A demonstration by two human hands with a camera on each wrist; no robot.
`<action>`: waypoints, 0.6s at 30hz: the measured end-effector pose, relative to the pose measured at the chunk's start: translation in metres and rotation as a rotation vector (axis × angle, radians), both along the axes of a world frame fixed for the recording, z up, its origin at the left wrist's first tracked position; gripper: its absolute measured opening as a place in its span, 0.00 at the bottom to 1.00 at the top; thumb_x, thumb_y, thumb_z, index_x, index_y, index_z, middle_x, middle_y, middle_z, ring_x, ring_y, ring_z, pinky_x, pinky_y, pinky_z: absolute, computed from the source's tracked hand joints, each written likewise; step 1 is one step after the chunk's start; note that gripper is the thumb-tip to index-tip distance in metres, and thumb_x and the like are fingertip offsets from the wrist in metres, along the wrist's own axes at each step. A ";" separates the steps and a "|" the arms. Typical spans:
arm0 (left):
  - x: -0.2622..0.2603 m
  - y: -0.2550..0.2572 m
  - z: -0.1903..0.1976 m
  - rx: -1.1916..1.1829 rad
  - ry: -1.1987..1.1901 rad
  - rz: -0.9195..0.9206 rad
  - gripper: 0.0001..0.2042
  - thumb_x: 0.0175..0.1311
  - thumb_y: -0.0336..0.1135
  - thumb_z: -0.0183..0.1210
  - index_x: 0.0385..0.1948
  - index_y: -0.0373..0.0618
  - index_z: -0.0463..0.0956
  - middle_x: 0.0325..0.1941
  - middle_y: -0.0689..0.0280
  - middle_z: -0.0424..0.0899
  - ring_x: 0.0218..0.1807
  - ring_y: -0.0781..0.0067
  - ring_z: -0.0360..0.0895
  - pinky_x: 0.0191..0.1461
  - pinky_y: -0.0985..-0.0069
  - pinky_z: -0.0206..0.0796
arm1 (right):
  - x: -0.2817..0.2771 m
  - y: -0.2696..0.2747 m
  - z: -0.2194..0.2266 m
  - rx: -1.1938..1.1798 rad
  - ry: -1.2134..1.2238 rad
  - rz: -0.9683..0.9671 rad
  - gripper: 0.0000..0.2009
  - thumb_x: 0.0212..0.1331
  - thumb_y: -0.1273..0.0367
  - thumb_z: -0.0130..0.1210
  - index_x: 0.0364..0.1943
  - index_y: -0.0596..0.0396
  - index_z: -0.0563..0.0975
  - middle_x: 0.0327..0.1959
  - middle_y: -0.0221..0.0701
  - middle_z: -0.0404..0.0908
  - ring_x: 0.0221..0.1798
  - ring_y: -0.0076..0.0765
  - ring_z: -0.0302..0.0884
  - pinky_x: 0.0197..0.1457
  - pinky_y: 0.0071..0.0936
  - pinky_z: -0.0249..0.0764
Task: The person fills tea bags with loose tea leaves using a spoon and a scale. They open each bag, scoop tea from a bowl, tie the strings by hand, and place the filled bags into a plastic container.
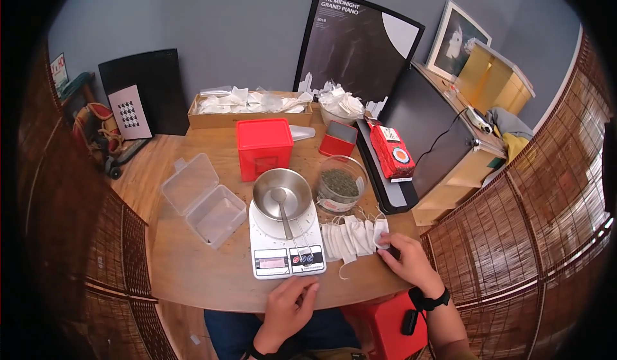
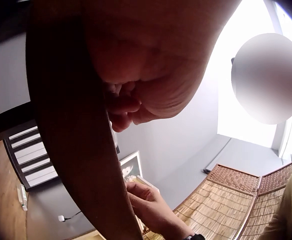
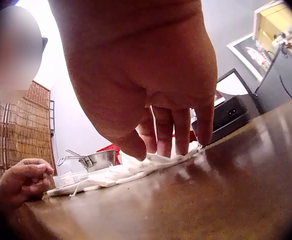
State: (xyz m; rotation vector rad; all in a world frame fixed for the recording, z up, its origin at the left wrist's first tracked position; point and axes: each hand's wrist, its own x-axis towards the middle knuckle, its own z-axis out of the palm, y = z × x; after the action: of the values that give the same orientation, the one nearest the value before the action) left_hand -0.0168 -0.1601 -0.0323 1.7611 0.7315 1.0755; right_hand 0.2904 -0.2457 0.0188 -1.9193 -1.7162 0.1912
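Observation:
A row of white pouches [image 1: 350, 238] with strings lies on the table, right of the white kitchen scale [image 1: 270, 247]. My right hand [image 1: 411, 263] touches the row's right end; the right wrist view shows its fingertips [image 3: 163, 147] down on the white pouches [image 3: 121, 172], fingers fairly straight. On the scale stands a steel pan [image 1: 297, 199] with a spoon [image 1: 283, 212] inside. Loosely curled and holding nothing, my left hand [image 1: 289, 305] rests at the table's front edge below the scale. In the left wrist view that hand [image 2: 156, 60] is dark, its fingers partly hidden.
Dried leaves fill a clear tub [image 1: 339, 186] behind the pouches. An open plastic box [image 1: 218, 215] lies left of the scale. Farther back stand a red canister [image 1: 263, 145], a small red tin [image 1: 338, 138], a cardboard box [image 1: 193, 121] of white pouches and a red packet [image 1: 392, 154].

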 end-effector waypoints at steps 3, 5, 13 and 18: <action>0.001 0.000 0.000 0.006 -0.021 0.009 0.05 0.72 0.23 0.69 0.46 0.36 0.86 0.33 0.61 0.86 0.25 0.74 0.81 0.29 0.76 0.71 | 0.002 0.003 0.003 0.040 -0.009 -0.008 0.10 0.71 0.71 0.66 0.51 0.61 0.84 0.56 0.48 0.88 0.63 0.61 0.85 0.68 0.46 0.80; 0.000 -0.001 0.000 0.005 -0.024 0.016 0.05 0.73 0.24 0.69 0.46 0.36 0.86 0.33 0.61 0.86 0.25 0.73 0.81 0.30 0.76 0.72 | 0.002 0.008 0.000 0.100 -0.046 -0.006 0.10 0.71 0.71 0.65 0.51 0.61 0.84 0.56 0.48 0.87 0.63 0.61 0.84 0.69 0.46 0.78; -0.002 -0.001 -0.002 0.010 -0.022 0.008 0.05 0.74 0.26 0.68 0.47 0.37 0.87 0.33 0.61 0.86 0.26 0.70 0.82 0.31 0.74 0.73 | 0.005 0.017 0.000 0.117 0.100 -0.066 0.11 0.75 0.70 0.63 0.54 0.62 0.82 0.57 0.46 0.85 0.62 0.55 0.84 0.67 0.42 0.78; 0.001 -0.001 -0.011 0.051 -0.097 0.016 0.06 0.74 0.26 0.68 0.47 0.37 0.88 0.34 0.62 0.88 0.27 0.76 0.82 0.30 0.78 0.71 | -0.009 0.034 0.055 0.106 0.040 -0.072 0.14 0.74 0.69 0.66 0.58 0.59 0.81 0.59 0.43 0.84 0.60 0.49 0.84 0.59 0.40 0.82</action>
State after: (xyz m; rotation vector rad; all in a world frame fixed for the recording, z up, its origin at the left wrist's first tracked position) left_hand -0.0161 -0.1606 -0.0429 1.7357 0.6650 1.1909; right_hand 0.2817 -0.2122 0.0734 -1.8835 -1.5961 0.1087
